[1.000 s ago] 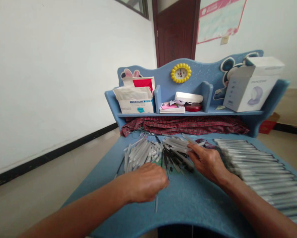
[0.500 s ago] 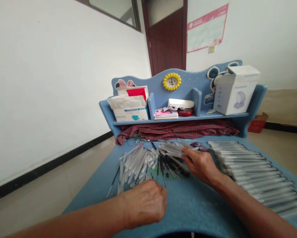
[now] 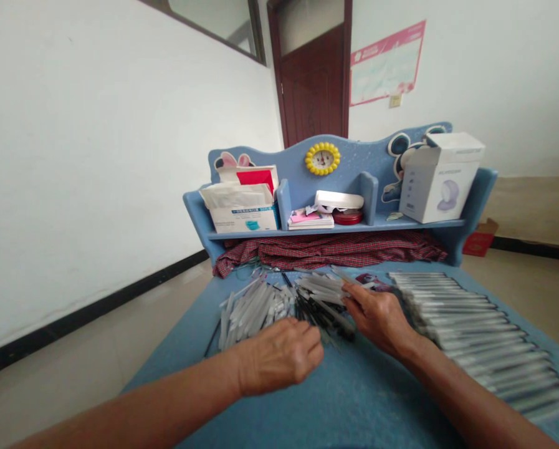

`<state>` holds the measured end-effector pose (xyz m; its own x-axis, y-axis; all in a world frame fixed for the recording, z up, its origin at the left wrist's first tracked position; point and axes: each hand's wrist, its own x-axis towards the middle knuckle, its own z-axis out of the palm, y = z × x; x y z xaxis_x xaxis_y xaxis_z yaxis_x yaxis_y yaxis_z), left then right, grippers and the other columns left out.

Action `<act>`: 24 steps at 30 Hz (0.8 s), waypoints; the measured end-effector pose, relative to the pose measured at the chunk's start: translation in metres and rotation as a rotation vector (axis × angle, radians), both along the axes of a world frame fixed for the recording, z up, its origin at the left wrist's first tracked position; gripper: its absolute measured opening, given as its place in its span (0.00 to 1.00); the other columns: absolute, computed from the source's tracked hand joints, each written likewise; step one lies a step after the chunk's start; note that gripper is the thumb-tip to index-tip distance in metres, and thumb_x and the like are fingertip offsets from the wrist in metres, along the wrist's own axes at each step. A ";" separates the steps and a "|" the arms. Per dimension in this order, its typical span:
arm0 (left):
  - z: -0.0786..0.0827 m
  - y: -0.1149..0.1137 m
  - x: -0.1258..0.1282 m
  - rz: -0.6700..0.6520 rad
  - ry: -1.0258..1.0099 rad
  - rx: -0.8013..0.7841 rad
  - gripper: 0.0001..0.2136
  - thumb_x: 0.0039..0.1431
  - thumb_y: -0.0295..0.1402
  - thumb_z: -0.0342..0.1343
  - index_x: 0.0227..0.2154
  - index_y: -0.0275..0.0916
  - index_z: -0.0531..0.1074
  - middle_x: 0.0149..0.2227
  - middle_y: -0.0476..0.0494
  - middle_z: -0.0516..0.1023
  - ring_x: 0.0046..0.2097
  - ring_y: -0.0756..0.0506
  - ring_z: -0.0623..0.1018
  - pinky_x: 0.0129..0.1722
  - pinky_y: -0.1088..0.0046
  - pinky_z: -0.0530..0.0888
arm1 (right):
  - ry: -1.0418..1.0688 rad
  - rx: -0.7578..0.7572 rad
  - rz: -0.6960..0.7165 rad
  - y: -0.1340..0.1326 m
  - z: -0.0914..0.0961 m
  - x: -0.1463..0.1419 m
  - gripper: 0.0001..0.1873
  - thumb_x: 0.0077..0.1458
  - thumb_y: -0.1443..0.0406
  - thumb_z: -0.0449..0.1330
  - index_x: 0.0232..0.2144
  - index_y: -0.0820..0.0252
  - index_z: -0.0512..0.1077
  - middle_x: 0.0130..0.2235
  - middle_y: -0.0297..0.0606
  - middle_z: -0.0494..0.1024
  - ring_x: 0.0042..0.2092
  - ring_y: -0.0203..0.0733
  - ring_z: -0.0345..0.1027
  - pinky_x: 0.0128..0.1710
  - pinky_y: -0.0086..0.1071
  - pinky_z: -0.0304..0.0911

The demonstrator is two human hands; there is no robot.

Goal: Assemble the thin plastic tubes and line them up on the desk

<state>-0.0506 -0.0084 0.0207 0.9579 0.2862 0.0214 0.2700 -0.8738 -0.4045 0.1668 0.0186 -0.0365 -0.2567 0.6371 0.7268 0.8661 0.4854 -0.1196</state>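
Observation:
My left hand [image 3: 283,352] is closed in a loose fist, knuckles up, just in front of the loose pen parts; whatever its fingertips hold is hidden. My right hand [image 3: 379,315] pinches at the right end of a heap of translucent pen barrels [image 3: 321,288]. Another heap of pale pen barrels [image 3: 251,308] lies fanned out beyond my left wrist. Between the heaps are dark, thin pen parts [image 3: 314,312], partly covered by my left hand. To the right of my right hand, a long row of pens [image 3: 480,337] lies side by side, blurred towards me.
The blue desk [image 3: 367,393] carries a shelf at its back. On it stand a face-mask box [image 3: 244,215], a red round tin [image 3: 348,217] and a white carton [image 3: 440,181]. A checked cloth [image 3: 330,249] is bunched under the shelf.
My left hand has moved a little away from me and to the right, towards the dark pen parts. My right hand stays at the barrel heap. The view has tilted slightly.

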 end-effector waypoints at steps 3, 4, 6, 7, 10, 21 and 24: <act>0.015 0.009 -0.001 0.163 -0.445 -0.062 0.09 0.60 0.26 0.44 0.28 0.37 0.68 0.27 0.46 0.70 0.29 0.49 0.69 0.30 0.74 0.65 | -0.003 0.009 0.009 0.000 0.000 -0.001 0.11 0.55 0.66 0.53 0.37 0.57 0.74 0.29 0.36 0.80 0.25 0.35 0.73 0.23 0.23 0.60; 0.019 0.012 0.000 0.243 -0.644 -0.115 0.08 0.59 0.27 0.46 0.27 0.37 0.68 0.27 0.47 0.70 0.29 0.50 0.70 0.30 0.75 0.65 | -0.008 0.015 0.009 0.000 -0.001 -0.001 0.10 0.55 0.66 0.53 0.37 0.58 0.74 0.29 0.36 0.80 0.25 0.35 0.73 0.23 0.23 0.60; 0.025 0.017 0.006 0.412 -1.029 -0.308 0.04 0.55 0.28 0.51 0.27 0.38 0.68 0.23 0.50 0.69 0.26 0.51 0.70 0.27 0.77 0.65 | -0.017 0.028 0.004 0.001 -0.002 -0.001 0.10 0.55 0.66 0.53 0.36 0.58 0.74 0.28 0.36 0.80 0.25 0.35 0.73 0.23 0.24 0.59; 0.026 0.019 0.010 0.473 -1.195 -0.444 0.02 0.53 0.29 0.52 0.27 0.38 0.67 0.21 0.52 0.68 0.23 0.52 0.69 0.24 0.79 0.64 | -0.020 0.032 -0.001 0.001 -0.003 -0.001 0.10 0.55 0.66 0.53 0.36 0.58 0.74 0.28 0.36 0.80 0.24 0.36 0.73 0.22 0.24 0.59; 0.026 0.024 0.024 0.478 -1.483 -0.800 0.02 0.51 0.30 0.54 0.27 0.37 0.67 0.19 0.55 0.68 0.20 0.54 0.68 0.20 0.80 0.64 | -0.017 0.033 -0.024 0.003 -0.004 0.000 0.10 0.55 0.66 0.53 0.37 0.58 0.74 0.28 0.36 0.80 0.24 0.36 0.73 0.22 0.24 0.59; 0.014 0.032 0.025 0.421 -1.684 -0.910 0.03 0.47 0.28 0.58 0.26 0.36 0.69 0.17 0.55 0.69 0.19 0.54 0.69 0.21 0.80 0.66 | -0.028 0.003 -0.045 0.002 -0.002 -0.001 0.10 0.56 0.66 0.53 0.36 0.57 0.74 0.26 0.34 0.80 0.23 0.38 0.73 0.21 0.26 0.58; 0.014 0.031 0.024 0.382 -1.721 -0.934 0.03 0.47 0.27 0.58 0.25 0.36 0.69 0.18 0.54 0.69 0.19 0.54 0.69 0.22 0.79 0.66 | -0.028 -0.001 -0.071 0.003 -0.003 -0.001 0.10 0.55 0.65 0.53 0.36 0.57 0.74 0.26 0.34 0.80 0.22 0.37 0.72 0.20 0.26 0.57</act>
<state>-0.0269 0.0223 0.0343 -0.0040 0.9002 0.4354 -0.0036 -0.4354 0.9002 0.1659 0.0214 -0.0398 -0.2310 0.6553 0.7192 0.9013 0.4225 -0.0954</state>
